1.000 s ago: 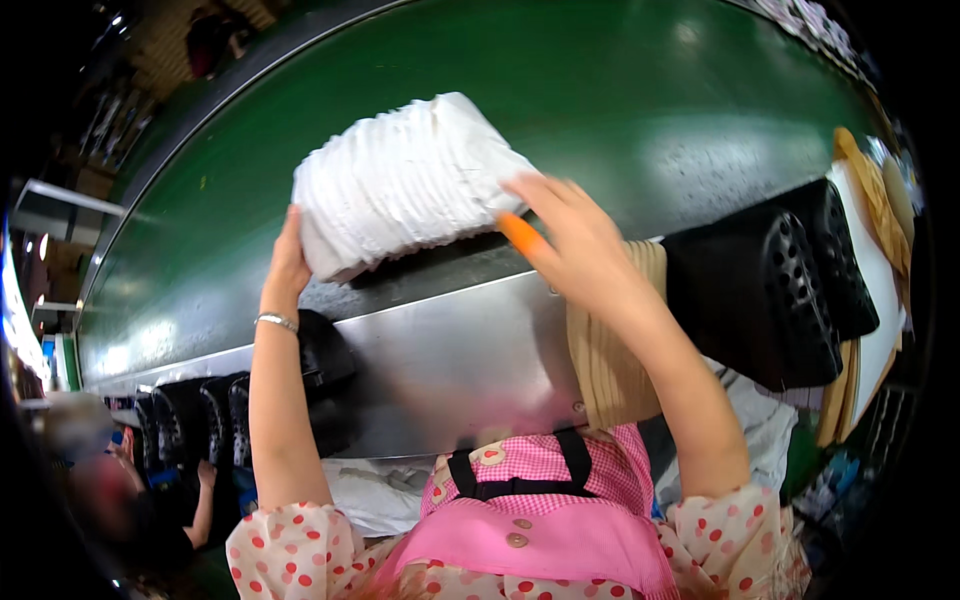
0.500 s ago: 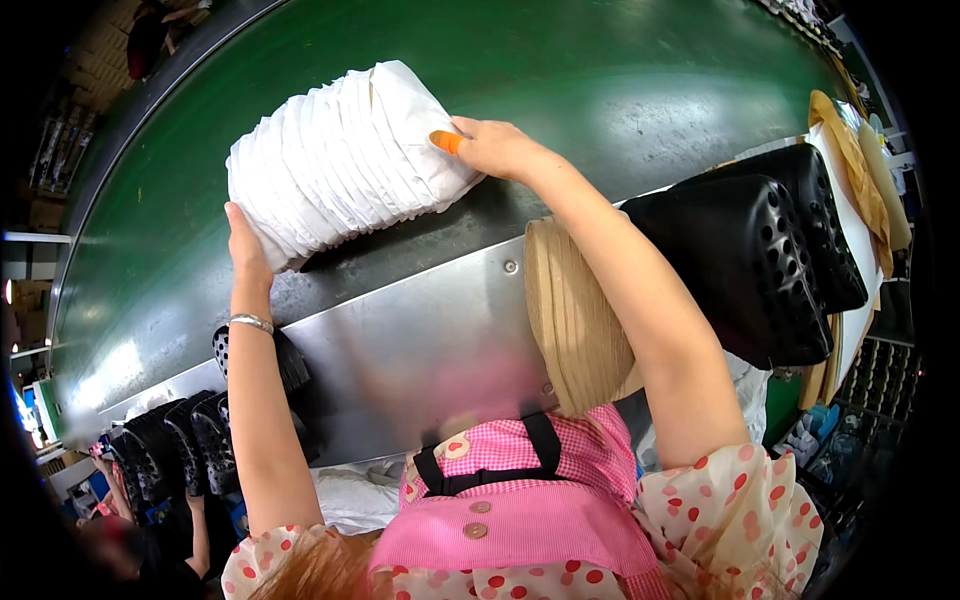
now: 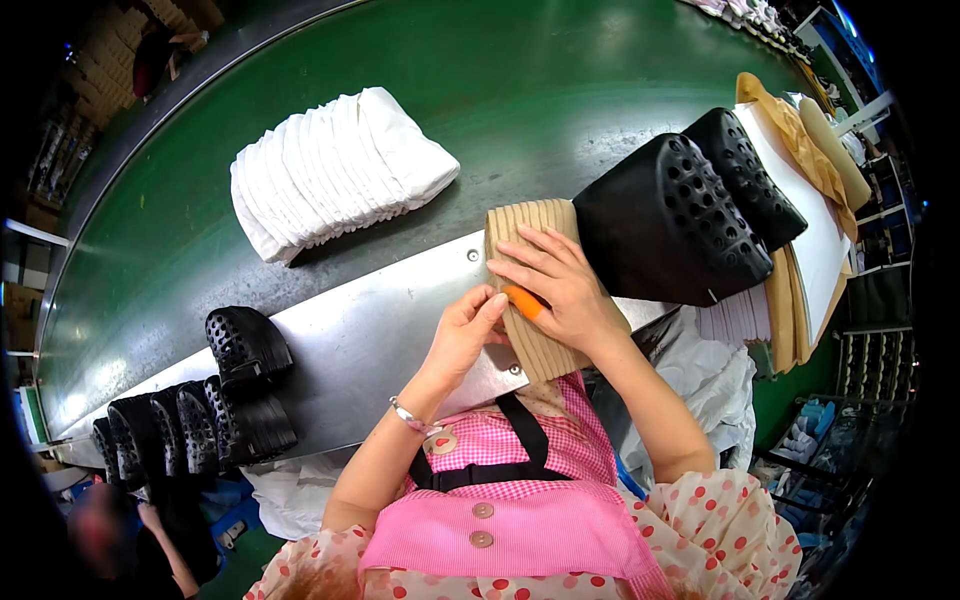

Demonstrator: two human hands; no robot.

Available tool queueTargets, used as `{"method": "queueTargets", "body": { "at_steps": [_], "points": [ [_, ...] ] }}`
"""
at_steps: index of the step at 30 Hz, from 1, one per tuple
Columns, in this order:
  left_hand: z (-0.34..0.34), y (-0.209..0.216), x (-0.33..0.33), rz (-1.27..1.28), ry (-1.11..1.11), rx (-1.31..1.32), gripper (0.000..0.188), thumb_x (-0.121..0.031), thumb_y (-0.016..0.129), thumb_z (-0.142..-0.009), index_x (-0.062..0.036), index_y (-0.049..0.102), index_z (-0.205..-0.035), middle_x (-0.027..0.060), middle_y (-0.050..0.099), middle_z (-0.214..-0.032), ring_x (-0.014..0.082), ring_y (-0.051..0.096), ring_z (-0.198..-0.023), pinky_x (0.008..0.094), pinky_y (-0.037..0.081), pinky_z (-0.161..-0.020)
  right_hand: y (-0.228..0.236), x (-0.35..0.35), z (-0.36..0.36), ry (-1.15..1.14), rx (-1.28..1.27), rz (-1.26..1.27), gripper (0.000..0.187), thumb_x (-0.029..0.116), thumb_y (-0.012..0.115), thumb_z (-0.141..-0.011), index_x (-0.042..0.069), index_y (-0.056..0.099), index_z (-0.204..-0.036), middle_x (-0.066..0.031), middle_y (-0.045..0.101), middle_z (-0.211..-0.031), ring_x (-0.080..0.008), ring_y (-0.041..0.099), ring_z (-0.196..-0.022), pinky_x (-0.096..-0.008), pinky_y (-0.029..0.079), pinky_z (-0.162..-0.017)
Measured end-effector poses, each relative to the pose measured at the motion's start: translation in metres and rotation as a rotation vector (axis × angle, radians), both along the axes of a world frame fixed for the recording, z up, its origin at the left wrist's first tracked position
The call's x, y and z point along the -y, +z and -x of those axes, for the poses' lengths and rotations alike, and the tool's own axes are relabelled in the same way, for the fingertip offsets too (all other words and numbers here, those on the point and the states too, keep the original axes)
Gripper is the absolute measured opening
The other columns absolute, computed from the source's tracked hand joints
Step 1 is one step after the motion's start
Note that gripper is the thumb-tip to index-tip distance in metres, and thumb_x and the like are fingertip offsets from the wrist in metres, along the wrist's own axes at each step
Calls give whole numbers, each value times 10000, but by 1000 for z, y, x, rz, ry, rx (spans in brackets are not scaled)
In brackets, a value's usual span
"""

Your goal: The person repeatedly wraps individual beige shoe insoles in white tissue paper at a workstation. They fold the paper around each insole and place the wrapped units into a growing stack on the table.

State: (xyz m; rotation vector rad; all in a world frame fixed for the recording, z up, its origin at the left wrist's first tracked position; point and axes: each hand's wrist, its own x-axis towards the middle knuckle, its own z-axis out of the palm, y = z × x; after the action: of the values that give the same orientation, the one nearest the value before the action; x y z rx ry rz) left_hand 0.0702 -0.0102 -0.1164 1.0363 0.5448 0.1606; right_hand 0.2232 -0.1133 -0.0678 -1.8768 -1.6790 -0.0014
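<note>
A stack of folded brown paper [image 3: 548, 355] lies on the metal ledge in front of me. My right hand [image 3: 565, 290] rests on top of it, fingers stretched out across the folds, an orange cover on the thumb. At the stack's left edge my left hand [image 3: 463, 335] is closed, thumb and fingers pinching at the paper; its fingertips are partly hidden. Farther off and to the left, a row of folded white bundles [image 3: 340, 175] lies on the green belt, touched by neither hand.
Large black moulded pieces with holes [image 3: 670, 220] stand right of the brown stack. Beyond them lie brown and white sheets [image 3: 800, 200]. Similar black pieces [image 3: 248, 345] line the metal ledge [image 3: 370, 345] at left. A person [image 3: 165, 545] is at the lower left.
Both hands have let go of the white bundles and come back toward me onto the brown paper stack. The white bundles stay on the belt.
</note>
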Motion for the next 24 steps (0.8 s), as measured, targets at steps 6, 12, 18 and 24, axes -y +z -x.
{"method": "queueTargets", "body": {
  "at_steps": [6, 12, 18, 24],
  "points": [
    [27, -14, 6, -291, 219, -64, 212, -246, 567, -999, -36, 595, -1012, -25, 609, -879, 58, 573, -812, 221, 489, -729, -2, 1, 3, -3, 2, -46, 293, 158, 679, -823, 162, 706, -1114, -32, 630, -1264, -269, 516, -1266, -442, 364, -1083],
    [92, 27, -16, -282, 608, 27, 224, -233, 525, -1020, -68, 568, -1165, -34, 589, -991, 39, 539, -862, 210, 440, -721, -11, 8, 1, -16, 131, -141, 309, 163, 694, -820, 124, 684, -1126, -88, 630, -1233, -285, 538, -1232, -438, 408, -1053],
    [126, 56, -27, -81, 676, 267, 235, -243, 483, -1016, -86, 540, -1183, 44, 604, -1162, 143, 593, -1041, 314, 491, -913, 119, 74, 7, -149, 357, -506, 368, 68, 738, -727, 102, 677, -1089, -83, 672, -1101, -252, 638, -1038, -371, 507, -887],
    [110, 82, -12, 303, 512, 389, 340, -307, 447, -1018, -65, 542, -1237, 83, 612, -1249, 218, 611, -1118, 377, 514, -954, 161, 176, -152, -814, 405, -307, 209, 103, 691, -831, 75, 676, -1037, -93, 659, -912, -275, 610, -897, -370, 487, -800]
  ]
}}
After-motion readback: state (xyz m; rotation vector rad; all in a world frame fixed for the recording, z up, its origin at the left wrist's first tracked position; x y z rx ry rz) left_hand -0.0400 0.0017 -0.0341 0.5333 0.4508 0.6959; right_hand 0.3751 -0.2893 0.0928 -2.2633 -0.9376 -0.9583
